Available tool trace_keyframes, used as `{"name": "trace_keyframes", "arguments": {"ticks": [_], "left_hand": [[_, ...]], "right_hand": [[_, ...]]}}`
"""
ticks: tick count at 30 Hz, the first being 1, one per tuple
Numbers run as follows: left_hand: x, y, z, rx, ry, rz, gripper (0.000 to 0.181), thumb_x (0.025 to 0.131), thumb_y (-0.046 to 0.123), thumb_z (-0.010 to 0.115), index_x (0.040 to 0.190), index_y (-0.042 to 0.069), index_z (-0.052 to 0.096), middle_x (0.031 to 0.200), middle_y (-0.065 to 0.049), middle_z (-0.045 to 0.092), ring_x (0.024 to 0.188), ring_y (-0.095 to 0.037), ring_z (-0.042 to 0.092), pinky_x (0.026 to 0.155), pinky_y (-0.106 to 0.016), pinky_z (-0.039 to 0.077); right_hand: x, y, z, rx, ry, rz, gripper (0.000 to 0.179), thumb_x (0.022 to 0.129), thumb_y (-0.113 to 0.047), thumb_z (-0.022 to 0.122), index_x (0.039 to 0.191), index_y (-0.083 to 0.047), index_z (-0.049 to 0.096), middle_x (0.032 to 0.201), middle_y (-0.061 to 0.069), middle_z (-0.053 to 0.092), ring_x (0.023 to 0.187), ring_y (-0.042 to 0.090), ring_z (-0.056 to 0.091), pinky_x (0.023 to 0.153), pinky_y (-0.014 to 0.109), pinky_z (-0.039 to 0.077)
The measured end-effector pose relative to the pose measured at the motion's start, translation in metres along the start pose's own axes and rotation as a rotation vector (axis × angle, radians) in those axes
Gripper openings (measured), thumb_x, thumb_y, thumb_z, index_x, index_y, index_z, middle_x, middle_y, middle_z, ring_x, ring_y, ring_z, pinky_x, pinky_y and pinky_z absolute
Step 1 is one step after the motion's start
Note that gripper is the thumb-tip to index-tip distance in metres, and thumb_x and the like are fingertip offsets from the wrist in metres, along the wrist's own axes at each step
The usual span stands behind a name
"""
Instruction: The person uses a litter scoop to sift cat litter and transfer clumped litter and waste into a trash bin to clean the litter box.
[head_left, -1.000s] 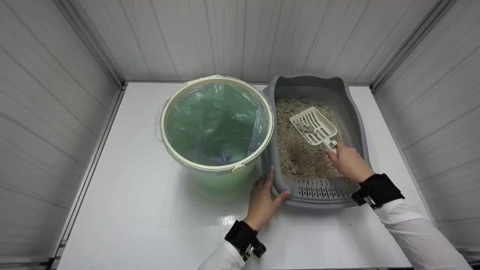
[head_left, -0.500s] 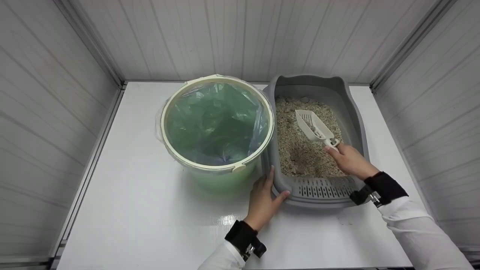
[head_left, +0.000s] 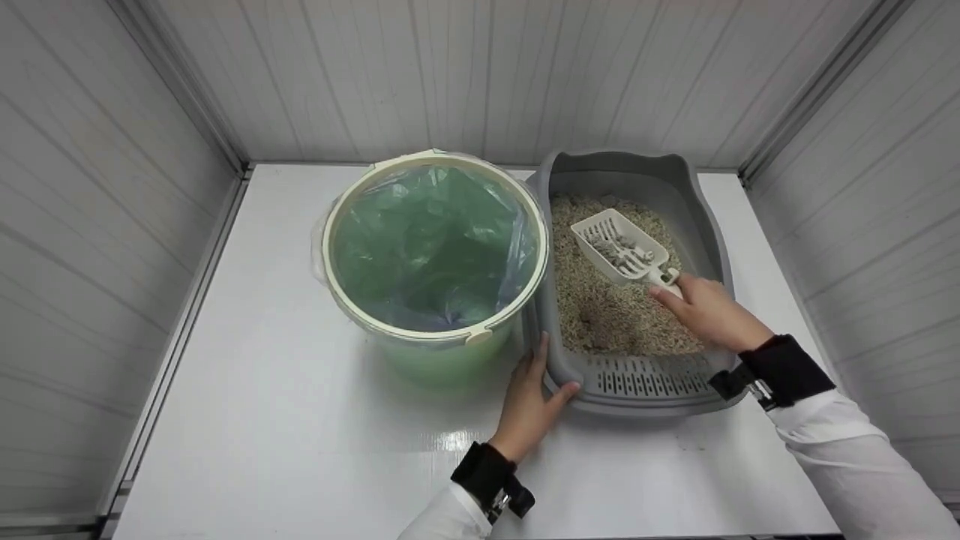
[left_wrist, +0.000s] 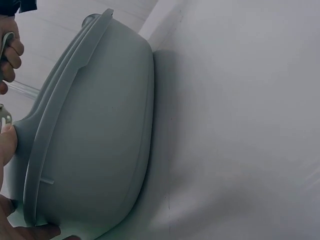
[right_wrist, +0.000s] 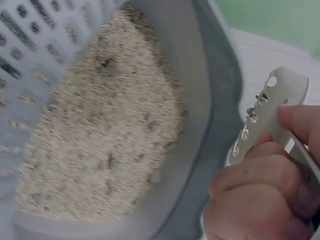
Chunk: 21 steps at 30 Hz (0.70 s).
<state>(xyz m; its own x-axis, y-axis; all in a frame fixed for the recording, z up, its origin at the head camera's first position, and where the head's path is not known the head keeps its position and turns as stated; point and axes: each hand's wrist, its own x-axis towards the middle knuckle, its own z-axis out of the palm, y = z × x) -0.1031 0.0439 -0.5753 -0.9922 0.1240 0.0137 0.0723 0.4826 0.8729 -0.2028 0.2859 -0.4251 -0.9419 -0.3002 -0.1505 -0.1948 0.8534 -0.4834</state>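
My right hand (head_left: 711,311) grips the handle of a cream-coloured litter scoop (head_left: 611,217); in the right wrist view, curled fingers (right_wrist: 255,200) wrap round it. Grey clumps (head_left: 619,251) lie in the slotted scoop, which is held over the litter (head_left: 600,315) in a grey litter box (head_left: 712,225). My left hand (head_left: 525,409) holds the box's near left corner. There the left wrist view shows its thumb (left_wrist: 7,142) over the rim and fingers low against the outer side, partly cut off by the frame.
Left of the box, close against it, stands a pale green bucket (head_left: 442,364) with a cream rim and a clear plastic bag (head_left: 420,225) lining it. Both stand on a white table (head_left: 285,450). Pale panel walls (head_left: 450,82) close off the back and sides.
The scoop tilted on its side, then came back level, now slightly farther left and up, with grey clumps in its bowl. The left hand, box and bucket have stayed in place.
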Motion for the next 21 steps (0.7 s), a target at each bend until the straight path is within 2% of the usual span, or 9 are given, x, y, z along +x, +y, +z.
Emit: {"name": "trace_keyframes", "arguments": {"ticks": [3, 5, 11, 18, 21], "left_hand": [[0.0, 0.0, 0.002, -0.05, -0.011, -0.002, 0.086, 0.088, 0.048, 0.058, 0.153, 0.024, 0.007, 0.151, -0.024, 0.023, 0.138, -0.038, 0.028, 0.111, -0.048, 0.029], [0.0, 0.0, 0.003, -0.074, -0.013, 0.005, 0.086, 0.089, 0.046, 0.058, 0.153, 0.023, 0.006, 0.152, -0.024, 0.022, 0.138, -0.037, 0.027, 0.111, -0.047, 0.029], [0.001, 0.0, 0.005, -0.117, -0.008, 0.014, 0.086, 0.09, 0.042, 0.06, 0.153, 0.02, 0.005, 0.151, -0.022, 0.021, 0.139, -0.034, 0.026, 0.112, -0.044, 0.028], [0.002, 0.0, 0.007, -0.142, -0.034, -0.061, 0.087, 0.087, 0.053, 0.058, 0.153, 0.029, 0.005, 0.155, -0.02, 0.016, 0.141, -0.034, 0.02, 0.113, -0.047, 0.025], [0.003, 0.001, 0.007, -0.144, -0.037, -0.06, 0.087, 0.088, 0.053, 0.057, 0.153, 0.029, 0.005, 0.155, -0.02, 0.015, 0.142, -0.034, 0.019, 0.113, -0.047, 0.024]], "right_hand": [[-0.001, -0.011, -0.014, -0.013, 0.0, -0.014, 0.045, 0.098, -0.04, 0.045, 0.109, 0.002, 0.058, 0.068, 0.002, 0.047, 0.054, 0.013, 0.041, 0.049, 0.028, 0.041], [-0.001, -0.018, -0.025, -0.025, 0.0, -0.014, 0.046, 0.098, -0.041, 0.045, 0.109, 0.001, 0.057, 0.067, 0.002, 0.046, 0.054, 0.013, 0.04, 0.048, 0.028, 0.04], [-0.001, -0.043, -0.054, -0.087, 0.027, -0.059, 0.041, 0.098, -0.042, 0.045, 0.099, -0.003, 0.057, 0.062, 0.0, 0.042, 0.051, 0.013, 0.039, 0.045, 0.028, 0.037], [0.007, -0.076, -0.075, -0.155, 0.062, -0.128, 0.042, 0.096, -0.045, 0.046, 0.092, -0.005, 0.056, 0.062, 0.001, 0.044, 0.052, 0.016, 0.043, 0.049, 0.031, 0.039], [0.011, -0.091, -0.081, -0.197, 0.055, -0.153, 0.041, 0.096, -0.045, 0.048, 0.087, -0.006, 0.053, 0.061, 0.002, 0.043, 0.053, 0.017, 0.042, 0.052, 0.031, 0.037]]}}
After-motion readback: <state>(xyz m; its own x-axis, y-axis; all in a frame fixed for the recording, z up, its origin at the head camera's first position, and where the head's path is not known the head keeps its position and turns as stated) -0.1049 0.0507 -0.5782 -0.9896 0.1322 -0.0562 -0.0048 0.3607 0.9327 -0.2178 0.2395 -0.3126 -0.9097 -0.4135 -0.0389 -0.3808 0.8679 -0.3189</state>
